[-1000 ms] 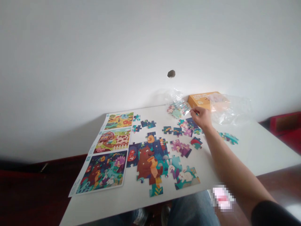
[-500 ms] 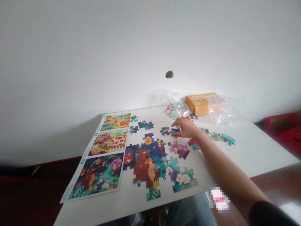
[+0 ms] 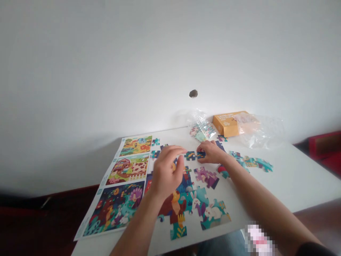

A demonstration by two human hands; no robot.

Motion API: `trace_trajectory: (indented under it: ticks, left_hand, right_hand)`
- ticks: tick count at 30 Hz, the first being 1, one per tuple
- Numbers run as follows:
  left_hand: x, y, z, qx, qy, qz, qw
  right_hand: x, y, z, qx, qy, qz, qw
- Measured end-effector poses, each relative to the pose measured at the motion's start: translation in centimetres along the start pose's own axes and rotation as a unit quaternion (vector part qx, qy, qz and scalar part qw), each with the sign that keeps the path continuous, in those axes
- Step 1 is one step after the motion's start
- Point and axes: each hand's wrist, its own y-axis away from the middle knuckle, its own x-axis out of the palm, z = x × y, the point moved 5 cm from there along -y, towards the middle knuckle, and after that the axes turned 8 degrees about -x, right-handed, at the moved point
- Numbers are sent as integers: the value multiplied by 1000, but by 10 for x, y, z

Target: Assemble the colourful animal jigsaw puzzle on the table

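Observation:
A partly joined jigsaw (image 3: 197, 206) with a bear and white rabbits lies on the white table (image 3: 293, 177). My left hand (image 3: 167, 170) hovers over its upper part, fingers curled and slightly apart, with nothing visible in them. My right hand (image 3: 211, 152) rests on the table further back, fingertips pinched on a small dark blue piece (image 3: 200, 154) next to another loose blue piece (image 3: 190, 155). A purple joined cluster (image 3: 206, 176) lies just in front of my right hand.
A sheet with three reference pictures (image 3: 125, 177) lies at the left. An orange box (image 3: 230, 122) and two clear plastic bags (image 3: 262, 129) stand at the back by the wall. More teal pieces (image 3: 250, 161) lie to the right. The table's front edge is near my lap.
My right hand drew back from the bags toward the loose blue pieces. My left hand, unseen before, has come in over the joined jigsaw.

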Motion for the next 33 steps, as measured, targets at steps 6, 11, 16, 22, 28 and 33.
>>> trace_trajectory:
  ticks: [6, 11, 16, 22, 28, 33]
  left_hand:
    - [62, 16, 23, -9, -45, 142, 989]
    - [73, 21, 36, -36, -59, 178, 982]
    - [74, 22, 30, -33, -103, 190, 976]
    - [74, 23, 25, -42, -114, 191, 974]
    - [67, 25, 28, -50, -86, 190, 977]
    - [47, 24, 49, -129, -122, 140, 974]
  right_hand:
    - [7, -1, 1, -14, -11, -30, 999]
    - [12, -4, 4, -23, -11, -19, 1000]
    - [16, -6, 3, -12, -20, -16, 1000]
    - [19, -7, 7, -26, -24, -19, 999]
    - [16, -6, 8, -21, -8, -10, 1000]
    - [11, -3, 8, -8, 4, -8, 1000]
